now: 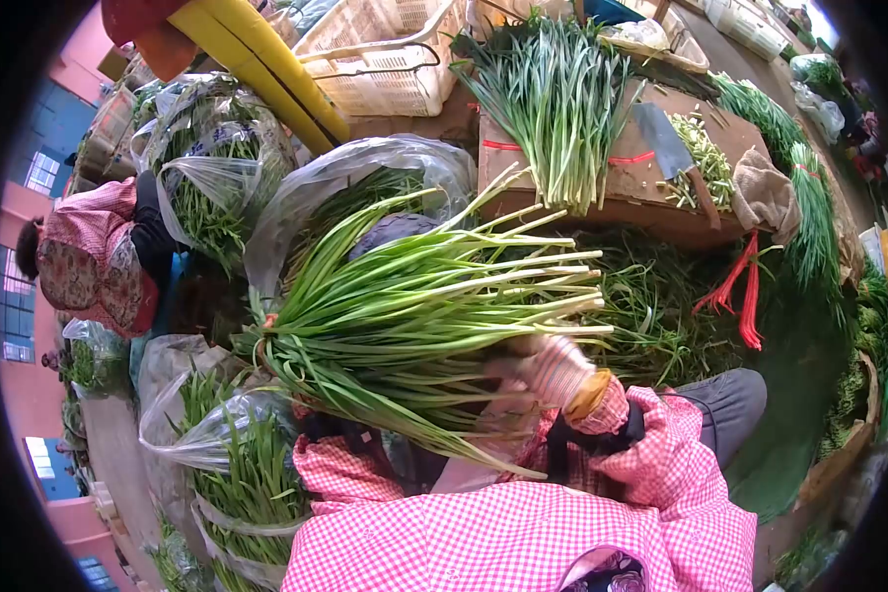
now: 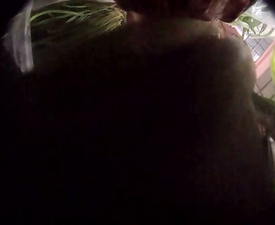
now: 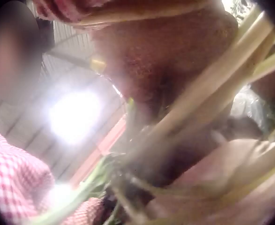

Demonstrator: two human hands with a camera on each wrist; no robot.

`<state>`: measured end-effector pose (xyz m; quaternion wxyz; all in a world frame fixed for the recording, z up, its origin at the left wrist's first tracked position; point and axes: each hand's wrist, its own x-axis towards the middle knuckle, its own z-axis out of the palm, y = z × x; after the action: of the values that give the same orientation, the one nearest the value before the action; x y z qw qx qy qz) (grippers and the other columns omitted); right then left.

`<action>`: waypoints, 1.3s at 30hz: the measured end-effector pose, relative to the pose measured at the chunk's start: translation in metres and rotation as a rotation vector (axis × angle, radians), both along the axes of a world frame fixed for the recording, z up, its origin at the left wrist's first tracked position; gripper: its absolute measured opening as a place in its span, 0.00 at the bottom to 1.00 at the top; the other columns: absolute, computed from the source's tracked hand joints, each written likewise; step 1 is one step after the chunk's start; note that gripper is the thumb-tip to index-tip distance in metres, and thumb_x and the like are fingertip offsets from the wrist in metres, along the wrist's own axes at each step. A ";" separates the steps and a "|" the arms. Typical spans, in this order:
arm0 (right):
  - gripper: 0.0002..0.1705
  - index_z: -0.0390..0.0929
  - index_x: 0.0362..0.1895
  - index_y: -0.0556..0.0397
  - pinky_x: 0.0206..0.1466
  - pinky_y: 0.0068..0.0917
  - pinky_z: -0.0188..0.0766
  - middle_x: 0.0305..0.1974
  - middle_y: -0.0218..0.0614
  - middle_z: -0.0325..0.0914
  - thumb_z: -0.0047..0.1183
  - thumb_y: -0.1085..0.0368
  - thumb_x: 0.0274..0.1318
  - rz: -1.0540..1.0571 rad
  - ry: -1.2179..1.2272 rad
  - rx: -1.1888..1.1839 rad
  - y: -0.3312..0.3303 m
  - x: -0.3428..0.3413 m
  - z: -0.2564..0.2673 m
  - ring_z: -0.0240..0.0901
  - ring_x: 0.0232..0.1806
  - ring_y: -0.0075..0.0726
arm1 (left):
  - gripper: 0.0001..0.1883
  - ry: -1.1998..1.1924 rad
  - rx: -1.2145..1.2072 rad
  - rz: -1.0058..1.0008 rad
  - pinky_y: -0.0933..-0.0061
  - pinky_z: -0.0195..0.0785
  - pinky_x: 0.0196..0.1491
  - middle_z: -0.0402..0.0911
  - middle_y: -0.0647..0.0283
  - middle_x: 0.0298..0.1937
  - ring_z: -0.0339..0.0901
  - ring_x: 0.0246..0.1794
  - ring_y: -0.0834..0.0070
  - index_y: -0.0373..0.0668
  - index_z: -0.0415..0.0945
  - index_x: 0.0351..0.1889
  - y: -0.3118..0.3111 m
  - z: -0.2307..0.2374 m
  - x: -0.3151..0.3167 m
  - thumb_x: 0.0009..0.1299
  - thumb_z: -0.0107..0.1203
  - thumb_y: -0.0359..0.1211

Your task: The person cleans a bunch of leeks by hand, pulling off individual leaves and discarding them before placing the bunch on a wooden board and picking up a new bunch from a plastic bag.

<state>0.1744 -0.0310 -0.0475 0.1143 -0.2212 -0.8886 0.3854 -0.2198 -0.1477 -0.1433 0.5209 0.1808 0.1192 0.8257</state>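
Observation:
A large bunch of garlic greens [image 1: 414, 296] spans the middle of the head view, its pale stem ends fanned out to the right. At its gathered leafy end, my left hand [image 1: 268, 321] grips the greens; most of that hand is hidden under the leaves. The left wrist view is nearly all dark. Below the stem ends is my right hand [image 1: 523, 375], blurred, with a striped cuff [image 1: 562, 375] at the wrist. Stems [image 3: 212, 77] cross close in front of that hand in the right wrist view; I cannot tell whether its fingers pinch any.
Ahead, a cardboard-topped stand [image 1: 651, 109] bears a stack of trimmed greens [image 1: 562, 109], a cleaver [image 1: 661, 138] and cut stem pieces [image 1: 701, 163]. Red ties [image 1: 745, 296] hang at its right. Bagged greens [image 1: 247, 483] stand on the left; loose leaves [image 1: 651, 316] cover the ground. Another person [image 1: 94, 261] sits at far left.

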 end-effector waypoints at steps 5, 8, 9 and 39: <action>0.15 0.78 0.41 0.53 0.39 0.29 0.72 0.35 0.39 0.78 0.56 0.67 0.45 -0.286 0.207 -0.151 -0.014 0.050 0.066 0.76 0.34 0.40 | 0.14 0.002 0.064 -0.048 0.54 0.67 0.47 0.77 0.54 0.38 0.75 0.39 0.60 0.39 0.75 0.37 0.002 0.001 0.006 0.65 0.40 0.36; 0.20 0.75 0.41 0.55 0.43 0.35 0.67 0.36 0.42 0.77 0.57 0.56 0.45 -0.452 0.068 0.353 0.018 0.046 0.085 0.72 0.40 0.45 | 0.14 -0.035 0.075 -0.058 0.55 0.67 0.47 0.77 0.54 0.37 0.75 0.38 0.60 0.39 0.75 0.36 0.007 -0.002 0.004 0.66 0.39 0.36; 0.23 0.75 0.42 0.55 0.48 0.37 0.64 0.38 0.43 0.76 0.55 0.52 0.46 -0.443 -0.087 0.424 0.025 0.037 0.079 0.71 0.44 0.45 | 0.14 -0.044 0.083 -0.060 0.55 0.67 0.47 0.77 0.54 0.37 0.75 0.38 0.61 0.39 0.75 0.36 0.007 -0.003 0.003 0.66 0.39 0.36; 0.31 0.77 0.46 0.45 0.66 0.38 0.40 0.46 0.38 0.76 0.60 0.43 0.36 -0.230 -0.074 -0.336 0.073 -0.016 0.028 0.65 0.53 0.42 | 0.17 -0.081 0.640 -0.369 0.60 0.66 0.46 0.77 0.56 0.30 0.75 0.33 0.63 0.38 0.76 0.30 0.039 0.011 -0.011 0.66 0.35 0.35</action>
<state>0.1583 0.0418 -0.0192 0.0865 -0.3509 -0.7844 0.5041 -0.2306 -0.1090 -0.1325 0.5824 0.3203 -0.2005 0.7198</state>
